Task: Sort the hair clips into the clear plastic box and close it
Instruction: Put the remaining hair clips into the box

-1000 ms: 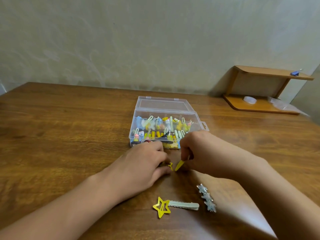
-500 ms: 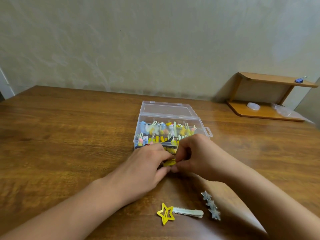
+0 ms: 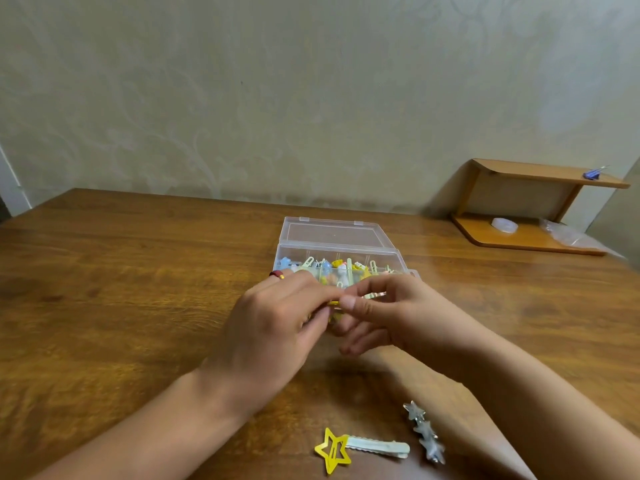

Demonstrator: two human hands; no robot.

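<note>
Here the clear plastic box (image 3: 341, 252) sits open near the middle of the wooden table (image 3: 121, 289), lid (image 3: 334, 232) folded flat behind it toward the wall. Inside are many small hair clips (image 3: 337, 270) in blue, yellow, white and pale green, split by dividers; exact compartments are hard to read through the motion blur.

Both hands meet just in front of the box, raised above the table. Left hand (image 3: 273, 327) has fingers curled, thumb and forefinger pinching a small yellow clip (image 3: 334, 303). Right hand (image 3: 384, 311) pinches the same clip from the other side, thumb tip forward, lower fingers loosely bent underneath. Only a sliver of the clip shows between the fingertips, so its shape is unclear, possibly a snap clip. A red ring-like band (image 3: 277, 274) shows at the left hand's far fingers, by the box's left front corner.

Closer to the camera, between the forearms, two clips lie on the table: a yellow star clip (image 3: 332, 451) with a pale green scalloped bar (image 3: 379, 447) lying against it and pointing right, and just beside that on the right a silver clip (image 3: 424, 432) with three stars in a row, angled.

At the far right, against the wall, stands a small wooden shelf (image 3: 540, 174). On its lower board sits a round translucent object (image 3: 504, 225) and some clear plastic wrap (image 3: 564, 233); on top, a small blue item (image 3: 593, 173).
</note>
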